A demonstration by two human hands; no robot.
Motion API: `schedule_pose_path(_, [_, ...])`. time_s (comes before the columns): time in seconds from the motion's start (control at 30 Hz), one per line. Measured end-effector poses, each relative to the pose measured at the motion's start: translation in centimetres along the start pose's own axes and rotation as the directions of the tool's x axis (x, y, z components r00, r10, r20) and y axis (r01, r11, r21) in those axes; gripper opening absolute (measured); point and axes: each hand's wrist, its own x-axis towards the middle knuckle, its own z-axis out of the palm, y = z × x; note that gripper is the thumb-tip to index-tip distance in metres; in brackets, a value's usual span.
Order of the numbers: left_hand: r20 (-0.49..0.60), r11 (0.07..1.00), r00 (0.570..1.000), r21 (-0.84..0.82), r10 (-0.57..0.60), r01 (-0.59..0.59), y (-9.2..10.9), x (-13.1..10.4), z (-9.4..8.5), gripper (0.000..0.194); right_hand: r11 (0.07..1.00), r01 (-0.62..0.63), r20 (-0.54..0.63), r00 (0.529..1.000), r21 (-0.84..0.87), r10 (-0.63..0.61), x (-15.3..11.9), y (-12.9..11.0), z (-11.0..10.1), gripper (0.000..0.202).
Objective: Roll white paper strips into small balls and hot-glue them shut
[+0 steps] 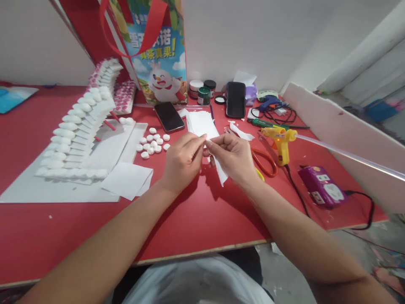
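Over the middle of the table, my left hand (184,159) and my right hand (234,157) meet fingertip to fingertip. Both are closed in a pinch on a piece of white tissue (222,172), whose loose end hangs below my right fingers. What lies right between the fingertips is too small to make out. Just behind my hands is a stack of white tissue (200,122). Several small white wads (152,143) lie in a group to the left of my left hand. Close to my right wrist are scissors with orange handles (268,164), partly hidden.
At left stands a curved stepped model (74,126) covered with white wads, on white board (22,190). A phone (169,117), paint jars (203,96) and a printed bag (158,63) stand behind. At right are a yellow glue gun (280,141) with a long stick and a purple power box (322,185).
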Motion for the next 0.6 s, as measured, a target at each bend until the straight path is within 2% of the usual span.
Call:
schedule_pose_path(0.1, [0.030,0.999,0.999,-0.008,0.043,-0.043,0.0,-0.1,0.0,0.031,1.000,0.013,0.004,1.000,0.028,-0.013,-0.1,-0.3,-0.2,0.030])
schedule_pose_path(0.13, [0.035,0.998,0.999,-0.061,0.014,-0.012,0.1,0.0,0.0,0.029,0.999,0.017,0.006,1.000,0.030,-0.018,-0.1,-0.4,-0.3,0.029])
schedule_pose_path(0.2, [0.070,0.965,0.992,-0.231,-0.108,0.122,0.1,0.2,-0.1,0.025,0.999,0.020,0.024,0.999,0.029,-0.021,-0.1,-0.6,-0.4,0.028])
schedule_pose_path(0.3, [0.201,0.824,0.936,-0.447,-0.287,0.349,-0.1,0.4,-0.3,0.019,0.999,0.032,0.069,0.997,-0.001,-0.032,-0.1,-0.6,-0.6,0.031])
schedule_pose_path(0.37, [0.254,0.778,0.912,-0.477,-0.323,0.408,-0.3,0.5,-0.4,0.018,0.998,0.057,0.080,0.995,-0.031,-0.055,-0.2,-0.5,-0.6,0.032])
schedule_pose_path(0.43, [0.232,0.808,0.922,-0.446,-0.310,0.384,-0.4,0.6,-0.5,0.017,0.997,0.057,0.076,0.996,-0.047,-0.053,-0.2,-0.5,-0.7,0.034])
schedule_pose_path(0.53, [0.140,0.875,0.953,-0.377,-0.270,0.303,-0.3,0.6,-0.7,0.016,0.995,-0.089,0.113,0.990,0.050,0.083,0.1,-0.8,-1.0,0.040])
schedule_pose_path(0.6, [0.102,0.892,0.958,-0.350,-0.267,0.285,-0.3,0.7,-0.8,0.017,0.944,-0.288,0.216,0.944,0.163,0.251,0.6,-1.2,-1.2,0.043])
